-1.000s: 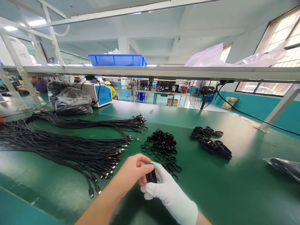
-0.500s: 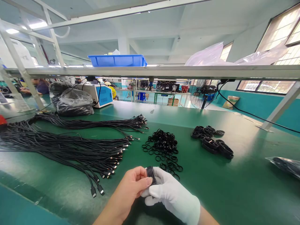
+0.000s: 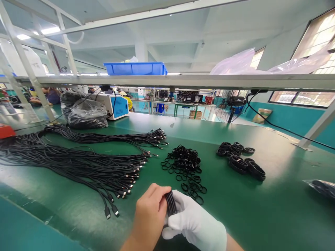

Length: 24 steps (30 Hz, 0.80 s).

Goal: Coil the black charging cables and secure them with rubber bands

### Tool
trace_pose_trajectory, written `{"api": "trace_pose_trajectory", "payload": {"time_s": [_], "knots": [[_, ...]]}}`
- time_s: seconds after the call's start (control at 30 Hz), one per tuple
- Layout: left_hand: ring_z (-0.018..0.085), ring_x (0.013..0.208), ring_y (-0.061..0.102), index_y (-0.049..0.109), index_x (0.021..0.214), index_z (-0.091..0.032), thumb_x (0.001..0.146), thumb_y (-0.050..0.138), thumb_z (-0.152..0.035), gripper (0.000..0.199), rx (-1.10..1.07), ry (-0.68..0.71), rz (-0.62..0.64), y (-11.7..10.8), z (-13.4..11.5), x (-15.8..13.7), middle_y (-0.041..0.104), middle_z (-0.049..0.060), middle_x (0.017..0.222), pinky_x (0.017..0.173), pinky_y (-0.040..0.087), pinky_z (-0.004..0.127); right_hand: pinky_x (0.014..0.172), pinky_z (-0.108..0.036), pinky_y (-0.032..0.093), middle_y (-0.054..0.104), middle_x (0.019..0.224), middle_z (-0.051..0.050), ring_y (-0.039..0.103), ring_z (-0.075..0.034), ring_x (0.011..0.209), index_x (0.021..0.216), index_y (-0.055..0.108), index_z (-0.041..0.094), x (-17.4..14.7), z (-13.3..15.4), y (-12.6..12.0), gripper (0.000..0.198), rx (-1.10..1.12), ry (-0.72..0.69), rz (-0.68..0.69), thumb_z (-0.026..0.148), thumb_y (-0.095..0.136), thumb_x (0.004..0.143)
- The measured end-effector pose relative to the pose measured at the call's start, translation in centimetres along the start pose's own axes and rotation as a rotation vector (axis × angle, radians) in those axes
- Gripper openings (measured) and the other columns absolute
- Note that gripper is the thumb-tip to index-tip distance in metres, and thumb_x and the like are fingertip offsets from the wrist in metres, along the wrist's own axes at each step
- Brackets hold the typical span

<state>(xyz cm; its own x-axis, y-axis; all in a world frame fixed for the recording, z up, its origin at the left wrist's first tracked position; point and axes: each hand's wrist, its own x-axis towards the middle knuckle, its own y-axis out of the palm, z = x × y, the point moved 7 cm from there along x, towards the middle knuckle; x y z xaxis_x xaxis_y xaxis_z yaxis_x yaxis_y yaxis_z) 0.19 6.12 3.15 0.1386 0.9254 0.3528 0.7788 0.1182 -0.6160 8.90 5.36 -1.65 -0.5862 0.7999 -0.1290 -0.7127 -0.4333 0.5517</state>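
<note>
Near the front of the green table, a coiled black cable (image 3: 171, 204) sits between my two hands. My right hand (image 3: 192, 218), in a white glove, is closed around the coil from the right. My bare left hand (image 3: 151, 212) bends over the coil's left side, its fingers wrapped on it and partly hidden behind the palm. Just beyond my hands lies a heap of small black rings (image 3: 184, 158), with several loose ones spread toward me. To the left, long black USB cables (image 3: 104, 167) lie in a bundle, their plugs pointing right.
Several finished cable coils (image 3: 237, 157) lie at the right of the table (image 3: 264, 209). A second cable bundle (image 3: 117, 137), a plastic bag (image 3: 87, 113) and a blue-sided machine (image 3: 119, 106) are at the back left. Overhead, a shelf (image 3: 188, 80) carries a blue tray (image 3: 136, 69).
My left hand has turned over the coil, its back now facing up and its fingertips nearer the coil's top. My right hand keeps its grip. The view has shifted slightly left.
</note>
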Motion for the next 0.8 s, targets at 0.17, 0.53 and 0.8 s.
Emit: {"api": "trace_pose_trajectory", "payload": {"time_s": [0.17, 0.53, 0.8], "knots": [[0.018, 0.071, 0.062, 0.068, 0.087, -0.024, 0.074, 0.045, -0.008, 0.031, 0.002, -0.070, -0.096, 0.0, 0.7, 0.1, 0.064, 0.001, 0.078, 0.067, 0.048, 0.027, 0.064, -0.026, 0.046, 0.058, 0.089, -0.002, 0.059, -0.016, 0.079, 0.097, 0.058, 0.016, -0.1, 0.3, 0.2, 0.050, 0.019, -0.007, -0.023, 0.009, 0.074, 0.050], [0.014, 0.062, 0.055, 0.067, 0.081, -0.021, 0.069, 0.052, -0.012, 0.021, -0.171, -0.138, 0.037, 0.2, 1.4, 2.3, 0.062, -0.001, 0.072, 0.058, 0.043, 0.025, 0.069, -0.028, 0.047, 0.060, 0.094, -0.006, 0.062, -0.017, 0.082, 0.103, 0.058, 0.013, -0.2, 0.6, 0.1, 0.041, 0.186, -0.055, 0.090, 0.022, 0.071, 0.065], [0.021, 0.095, 0.056, 0.062, 0.109, -0.020, 0.069, 0.067, -0.022, 0.040, -0.847, -0.144, 0.604, 1.0, 1.4, 2.7, 0.063, 0.006, 0.109, 0.083, 0.043, 0.030, 0.072, -0.031, 0.052, 0.062, 0.103, -0.015, 0.063, -0.020, 0.084, 0.107, 0.059, -0.002, -0.6, 0.0, 1.1, 0.056, 0.408, 0.107, 0.330, 0.044, 0.051, 0.075]]}}
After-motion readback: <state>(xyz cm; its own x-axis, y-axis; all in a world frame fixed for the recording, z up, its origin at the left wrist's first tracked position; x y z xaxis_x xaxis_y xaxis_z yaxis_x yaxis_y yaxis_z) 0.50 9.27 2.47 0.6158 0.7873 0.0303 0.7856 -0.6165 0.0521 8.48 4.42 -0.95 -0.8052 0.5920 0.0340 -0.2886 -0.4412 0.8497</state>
